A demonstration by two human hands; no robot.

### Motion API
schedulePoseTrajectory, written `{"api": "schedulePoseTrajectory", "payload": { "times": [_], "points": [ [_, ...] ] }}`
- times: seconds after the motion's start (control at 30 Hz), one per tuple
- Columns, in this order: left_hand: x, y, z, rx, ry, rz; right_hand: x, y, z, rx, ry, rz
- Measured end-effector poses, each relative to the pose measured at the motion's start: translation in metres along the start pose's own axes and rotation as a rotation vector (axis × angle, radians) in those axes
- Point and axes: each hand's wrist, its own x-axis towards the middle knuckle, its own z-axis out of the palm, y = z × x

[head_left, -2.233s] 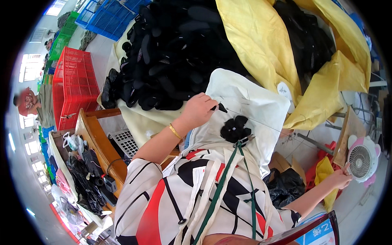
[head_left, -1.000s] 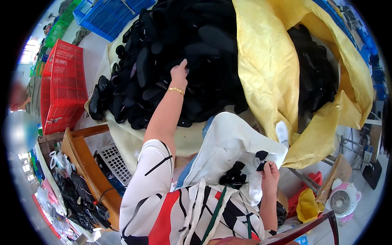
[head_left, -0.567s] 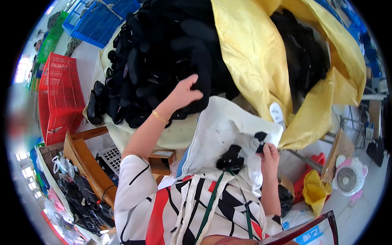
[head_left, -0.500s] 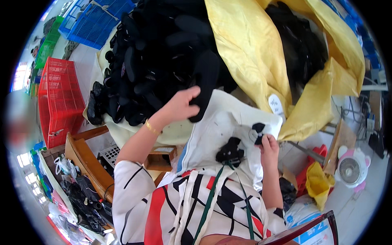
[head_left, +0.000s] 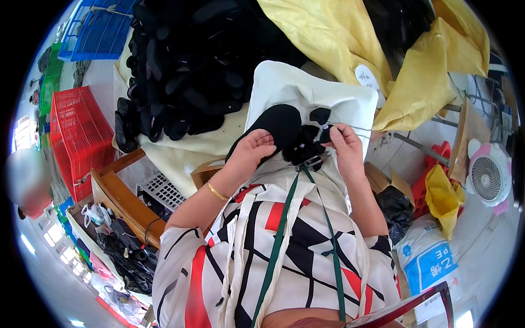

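My left hand (head_left: 252, 150) grips a black slipper-shaped shoe (head_left: 281, 124) over my lap, its flat dark side facing up. My right hand (head_left: 346, 146) pinches a small black bow (head_left: 322, 130) with a shiny bit at its middle, close to the shoe's right side. Under both hands a white cloth (head_left: 270, 82) is spread over my lap. A little cluster of more black bows (head_left: 298, 152) rests on it between my hands, partly covered by the shoe. Beyond the cloth lies a large heap of black shoes (head_left: 186, 71).
A yellow sack (head_left: 328, 33) holding black items stands at the far right, with a white sole-shaped tag (head_left: 365, 75). To the left are a red crate (head_left: 79, 139), a blue crate (head_left: 98, 35) and a wooden drawer (head_left: 126, 205). A fan (head_left: 488, 174) stands right. Someone blurred (head_left: 27, 175) is at the left edge.
My left hand has brought the shoe from the heap's edge down over the white cloth. My right hand has moved left and up with the bow, nearer the shoe. The view has shifted.
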Motion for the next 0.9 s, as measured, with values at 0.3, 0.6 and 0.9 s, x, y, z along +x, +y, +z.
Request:
{"api": "schedulePoseTrajectory", "payload": {
  "times": [0.3,0.6,0.9],
  "points": [
    [-0.003,0.004,0.060,-0.185,0.059,0.100,-0.006,0.019,0.062,-0.697,-0.319,-0.339],
    [0.008,0.000,0.050,-0.246,0.256,0.027,-0.008,0.005,0.056,-0.423,-0.165,0.032],
    [0.009,0.001,0.049,-0.278,0.210,0.048,-0.001,-0.004,0.064,-0.524,-0.231,0.125]
  ]
}}
